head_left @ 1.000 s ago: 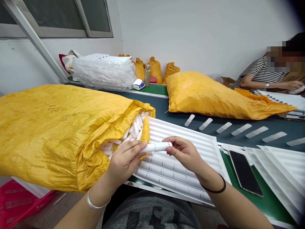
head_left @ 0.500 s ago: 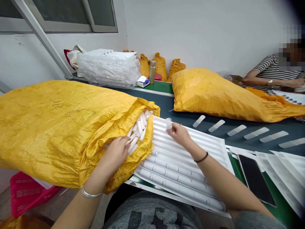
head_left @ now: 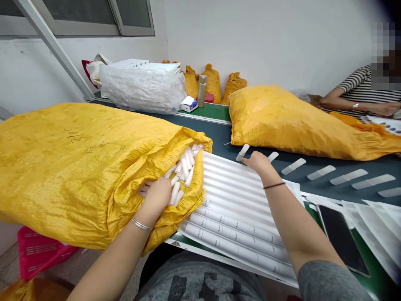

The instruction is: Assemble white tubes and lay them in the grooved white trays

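My left hand [head_left: 159, 195] is at the mouth of a large yellow woven sack [head_left: 94, 154], its fingers curled down among many loose white plastic tubes [head_left: 185, 165]. Whatever those fingers grip is hidden behind the hand. My right hand [head_left: 257, 162] reaches over the dark conveyor belt [head_left: 213, 136], fingertips closed at the lower end of a translucent white tube [head_left: 242, 152]. More such tubes, among them one tube [head_left: 293, 166], lie slanted in a spaced row to the right. Under my right forearm lies a ribbed white tray [head_left: 232, 188], its near rows filled with printed white tubes [head_left: 225, 234].
A second yellow sack [head_left: 291, 121] lies beyond the belt. A plastic-wrapped stack [head_left: 140, 88], a tissue box [head_left: 189, 104] and a bottle [head_left: 202, 91] stand behind. A phone [head_left: 343, 240] and white trays [head_left: 372, 234] lie at right. A co-worker in a striped top [head_left: 357, 88] sits far right.
My right hand has moved from above the tray out to the belt with a white tube. The row of tubes has shifted right. My left hand has curled further in among the tubes.
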Demonstrator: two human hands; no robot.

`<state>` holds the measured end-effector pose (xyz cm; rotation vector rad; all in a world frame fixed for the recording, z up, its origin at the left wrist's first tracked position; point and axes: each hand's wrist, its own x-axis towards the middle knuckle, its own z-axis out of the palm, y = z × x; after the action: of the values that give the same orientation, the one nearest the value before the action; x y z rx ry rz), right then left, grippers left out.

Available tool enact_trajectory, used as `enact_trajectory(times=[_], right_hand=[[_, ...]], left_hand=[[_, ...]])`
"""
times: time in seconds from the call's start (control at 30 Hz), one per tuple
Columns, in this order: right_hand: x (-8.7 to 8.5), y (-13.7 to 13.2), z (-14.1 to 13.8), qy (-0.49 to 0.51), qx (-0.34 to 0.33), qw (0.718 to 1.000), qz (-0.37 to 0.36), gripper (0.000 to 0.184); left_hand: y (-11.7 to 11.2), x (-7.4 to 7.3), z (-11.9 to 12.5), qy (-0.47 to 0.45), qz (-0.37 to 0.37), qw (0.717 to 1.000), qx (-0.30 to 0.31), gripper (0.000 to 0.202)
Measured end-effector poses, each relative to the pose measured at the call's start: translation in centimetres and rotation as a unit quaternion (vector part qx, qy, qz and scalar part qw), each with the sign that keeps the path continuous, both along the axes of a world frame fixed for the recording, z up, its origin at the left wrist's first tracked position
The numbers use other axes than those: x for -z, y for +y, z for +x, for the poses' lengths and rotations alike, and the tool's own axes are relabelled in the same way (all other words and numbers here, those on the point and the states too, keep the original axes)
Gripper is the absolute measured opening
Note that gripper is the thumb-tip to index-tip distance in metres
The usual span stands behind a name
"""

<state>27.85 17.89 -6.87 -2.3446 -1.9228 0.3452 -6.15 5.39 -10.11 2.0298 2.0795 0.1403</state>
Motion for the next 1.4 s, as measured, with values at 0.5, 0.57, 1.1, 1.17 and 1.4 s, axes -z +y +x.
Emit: enact_trajectory(times=[0.5,0.57,1.1,1.17,1.4], right_hand=[[1.9,-13.5,-11.5,0.017,-0.327,0.945,0.021,0.021],[0.6,-13.8,-10.3,-0.009,-0.27,0.962,0.05,0.023],[-4.3,-17.0,-6.1,0.372,-0.409,0.796,0.248,0.036],[-4.3,-16.8,-5.9,0.37,-0.401,0.801,0.249,0.034],[-4.3,-16.7,-5.7,0.372,-0.363,0.824,0.226,0.023]], left_hand=[[-6.1,-4.4,0.3,-0.58,0.233,0.78,0.01,0.052],[-6.5,-5.0,0.8,-0.678,0.204,0.705,-0.028,0.074],[-7.5,-5.7,3.2,-0.527,0.11,0.843,0.018,0.037],[-7.7,-6.0,3.0,-0.478,0.071,0.873,0.071,0.036],[-8.3,-6.9,3.1,-0.358,0.174,0.904,0.158,0.029]])
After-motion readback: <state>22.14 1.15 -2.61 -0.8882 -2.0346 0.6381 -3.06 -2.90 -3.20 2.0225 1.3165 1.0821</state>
